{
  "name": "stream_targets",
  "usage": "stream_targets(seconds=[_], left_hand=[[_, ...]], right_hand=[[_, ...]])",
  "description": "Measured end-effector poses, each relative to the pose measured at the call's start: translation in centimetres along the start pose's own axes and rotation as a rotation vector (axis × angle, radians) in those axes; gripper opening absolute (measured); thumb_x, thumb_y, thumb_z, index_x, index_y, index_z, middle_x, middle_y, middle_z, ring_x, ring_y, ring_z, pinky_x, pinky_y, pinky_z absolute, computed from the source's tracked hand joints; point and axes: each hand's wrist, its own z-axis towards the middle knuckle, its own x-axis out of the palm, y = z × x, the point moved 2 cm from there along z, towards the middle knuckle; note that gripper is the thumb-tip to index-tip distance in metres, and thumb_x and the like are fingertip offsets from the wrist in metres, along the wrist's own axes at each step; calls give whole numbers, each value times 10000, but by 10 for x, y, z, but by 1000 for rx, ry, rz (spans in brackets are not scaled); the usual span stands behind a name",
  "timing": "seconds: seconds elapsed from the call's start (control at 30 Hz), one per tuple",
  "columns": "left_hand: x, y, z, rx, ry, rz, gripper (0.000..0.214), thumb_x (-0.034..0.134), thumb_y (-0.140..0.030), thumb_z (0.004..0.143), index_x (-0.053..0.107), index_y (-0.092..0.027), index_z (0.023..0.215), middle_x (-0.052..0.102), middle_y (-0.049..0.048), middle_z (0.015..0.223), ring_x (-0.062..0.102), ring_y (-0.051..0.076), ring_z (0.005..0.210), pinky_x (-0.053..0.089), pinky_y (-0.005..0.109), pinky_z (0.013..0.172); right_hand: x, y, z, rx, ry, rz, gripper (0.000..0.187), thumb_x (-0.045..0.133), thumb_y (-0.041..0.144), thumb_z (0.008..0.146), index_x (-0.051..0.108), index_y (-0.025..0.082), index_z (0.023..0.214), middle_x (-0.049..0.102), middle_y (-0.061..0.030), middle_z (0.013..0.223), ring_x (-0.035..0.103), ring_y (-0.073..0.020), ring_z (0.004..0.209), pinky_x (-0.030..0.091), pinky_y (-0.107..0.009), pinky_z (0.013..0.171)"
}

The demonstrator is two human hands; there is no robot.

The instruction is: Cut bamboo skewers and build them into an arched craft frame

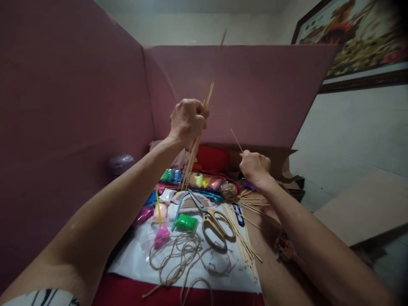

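My left hand [188, 121] is raised, its fingers closed around a bundle of thin wooden sticks [191, 159] that points down toward the table. Lower and to the right, my right hand [256, 168] is closed on a single thin wooden stick [236, 140], whose end juts up from the fist. A short blurred stick [223, 39] shows above the bundle; whether it touches anything, I cannot tell. Beneath my hands lie loose wooden sticks [244, 242], gold-handled scissors [212, 225] and tangled twine [174, 255] on a white sheet [134, 263].
Packets of coloured clay, among them a green one [186, 222] and a pink one [162, 236], lie across the sheet. A twine ball [229, 190] and a blue cutter [238, 215] sit toward the right. Pink panels [242, 93] rise at the left and back.
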Motion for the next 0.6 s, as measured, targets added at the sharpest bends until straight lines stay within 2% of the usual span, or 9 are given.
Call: stream_targets(seconds=[0.07,0.13,0.23,0.33,0.43,0.6], left_hand=[[-11,-11,-20,-62,157,123,219,561,-300,752,623,-133,625,582,9,604,605,164,733,437,294,664],[-24,-19,-43,-158,272,247,167,626,-269,690,623,-136,590,576,31,573,599,193,725,433,322,659],[-42,-20,-71,-241,329,410,131,616,-246,694,640,-152,605,601,72,596,595,235,752,428,353,664],[-58,-4,-87,-324,373,554,170,586,-293,737,680,-162,684,643,102,674,601,261,771,433,373,671],[-69,17,-95,-350,412,732,213,573,-320,749,699,-152,780,673,137,802,610,292,807,447,379,663],[-69,52,-107,-402,505,851,293,512,-343,783,692,-150,910,679,169,929,630,305,864,466,362,688]], right_hand=[[-7,1,-22,26,-10,43,388,336,352,919,671,157,949,690,-161,859,651,-264,857,421,-303,680],[-10,4,-46,24,37,94,379,349,380,910,679,193,918,697,-123,852,651,-240,818,391,-274,629],[-9,9,-84,-31,76,163,370,346,386,911,676,220,888,704,-94,846,640,-213,770,333,-259,574],[-5,13,-119,-101,72,212,364,346,376,919,668,219,860,705,-76,787,630,-190,711,289,-258,551],[-2,19,-146,-145,70,228,322,383,352,913,666,216,841,697,-63,719,628,-179,675,257,-258,533],[9,26,-171,-184,78,315,282,401,340,907,663,238,886,704,-42,724,638,-173,666,260,-248,525]])
